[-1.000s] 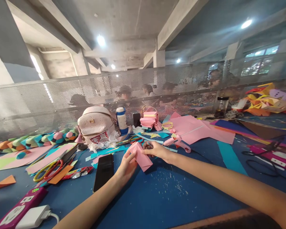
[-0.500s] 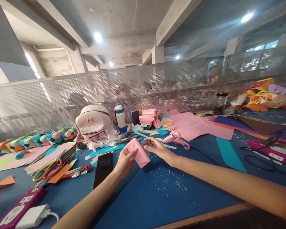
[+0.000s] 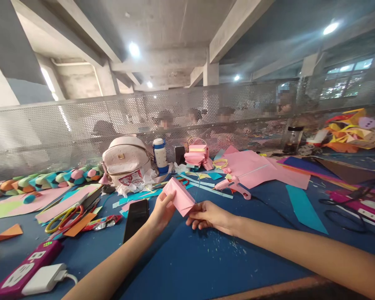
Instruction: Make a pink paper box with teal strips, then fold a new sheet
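Observation:
A folded pink paper piece (image 3: 179, 195) is held just above the blue table (image 3: 206, 262) between both my hands. My left hand (image 3: 161, 213) pinches its left edge with thumb and fingers. At the piece's lower right corner my right hand (image 3: 208, 216) has its fingers curled and closed on the paper. A black phone (image 3: 136, 216) lies flat just left of my left hand. A pink glue gun (image 3: 234, 188) rests on the table beyond my right hand.
Scissors with yellow and red handles (image 3: 61, 216) lie at the left among paper strips. A pink backpack (image 3: 126, 160), a bottle (image 3: 160, 155) and a stack of pink paper (image 3: 196, 156) stand near a mesh screen. A power strip (image 3: 25, 273) sits front left. People sit behind the screen.
My right hand has drawn back from beyond the pink piece to grip its lower right corner. The piece has been lifted a little and turned.

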Available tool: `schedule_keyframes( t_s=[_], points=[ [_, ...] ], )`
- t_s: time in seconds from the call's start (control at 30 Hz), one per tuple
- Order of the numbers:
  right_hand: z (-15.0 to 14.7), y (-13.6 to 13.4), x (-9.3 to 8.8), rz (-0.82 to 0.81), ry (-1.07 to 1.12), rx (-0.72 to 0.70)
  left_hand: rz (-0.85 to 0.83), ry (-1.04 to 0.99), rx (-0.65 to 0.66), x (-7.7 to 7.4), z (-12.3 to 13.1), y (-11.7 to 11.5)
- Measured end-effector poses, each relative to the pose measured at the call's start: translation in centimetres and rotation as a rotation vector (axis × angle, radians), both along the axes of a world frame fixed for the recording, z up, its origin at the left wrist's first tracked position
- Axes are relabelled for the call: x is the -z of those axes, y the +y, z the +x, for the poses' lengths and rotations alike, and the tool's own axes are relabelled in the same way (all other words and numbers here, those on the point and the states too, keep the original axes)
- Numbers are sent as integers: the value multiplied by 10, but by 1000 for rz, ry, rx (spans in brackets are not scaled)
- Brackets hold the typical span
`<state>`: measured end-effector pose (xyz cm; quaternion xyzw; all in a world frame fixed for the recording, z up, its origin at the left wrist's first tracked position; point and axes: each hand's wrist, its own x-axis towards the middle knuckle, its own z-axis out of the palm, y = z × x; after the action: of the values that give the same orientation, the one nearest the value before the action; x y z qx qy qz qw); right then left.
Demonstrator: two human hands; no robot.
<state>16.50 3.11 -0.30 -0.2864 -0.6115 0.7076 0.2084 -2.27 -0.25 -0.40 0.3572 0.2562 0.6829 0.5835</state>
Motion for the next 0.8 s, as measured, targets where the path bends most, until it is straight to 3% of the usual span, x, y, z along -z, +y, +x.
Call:
schedule_keyframes(
  t_s=[0.17,0.47,0.63,0.8],
  points=[
    [6,9,2,127,16,147,-28,-61,-6,4,-1,2],
    [28,6,-16,217,152,342,-80,-108,-14,10,-1,5],
    [29,8,-21,191,300,258,-96,-121,-7,11,-2,7],
    [35,13,-27,334,193,202,-120,-139,-20,14,-3,8]
  ],
)
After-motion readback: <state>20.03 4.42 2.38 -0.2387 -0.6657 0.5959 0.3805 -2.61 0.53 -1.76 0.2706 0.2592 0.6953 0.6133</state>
